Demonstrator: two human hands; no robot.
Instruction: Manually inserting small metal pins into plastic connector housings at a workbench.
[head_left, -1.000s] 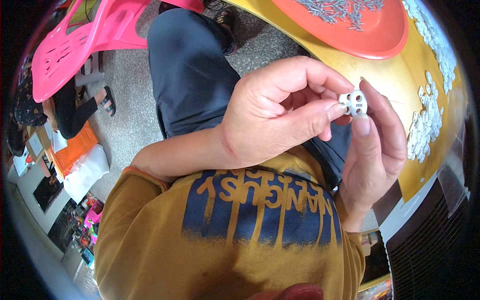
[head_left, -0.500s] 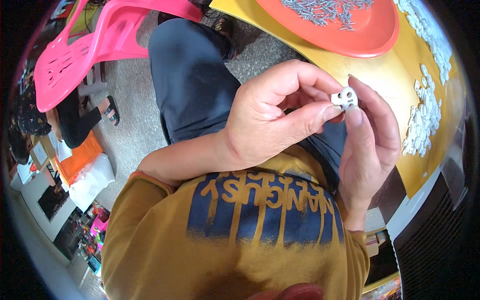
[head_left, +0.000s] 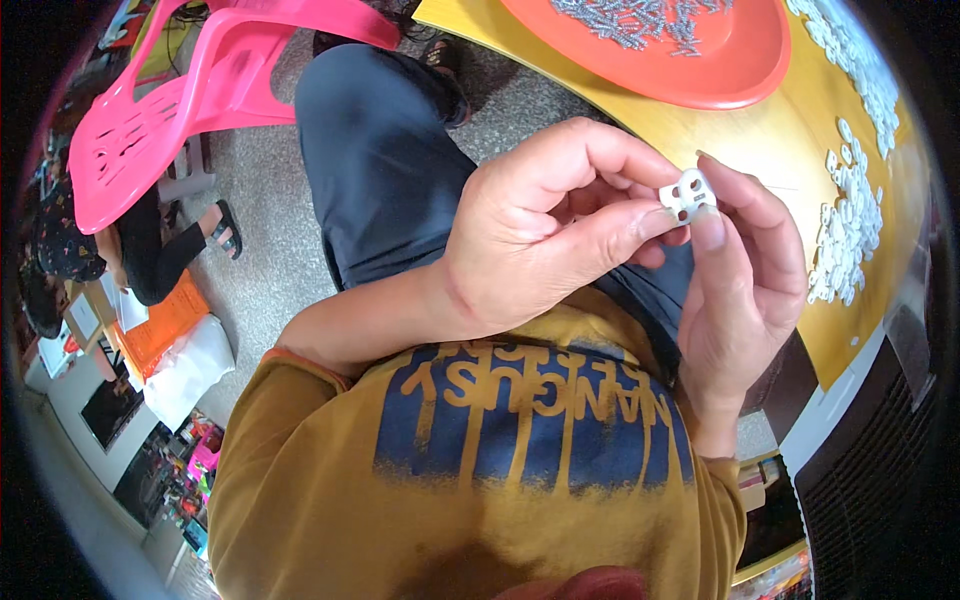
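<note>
- Held piece (head_left: 688, 201): white, dark holes
- Loose pieces (head_left: 848, 245), 2 piles: white
- Dish (head_left: 740, 88): orange-red
- Screws (head_left: 635, 24): silver-grey
- Surface (head_left: 790, 150): yellow
- Chair (head_left: 112, 170): hot pink
- Floor (head_left: 268, 190): grey, speckled
- Shirt (head_left: 480, 515): mustard, navy block print, orange sleeve trim
- Trousers (head_left: 375, 150): dark blue-grey, plain
- Bag (head_left: 190, 375): white

Small rounded white piece (head_left: 690, 200), showing several round holes and a little dark marking, leaning slightly in midair, its opposite sides being pinched by left fingers (head_left: 650, 222) and right fingers (head_left: 710, 232)
</note>
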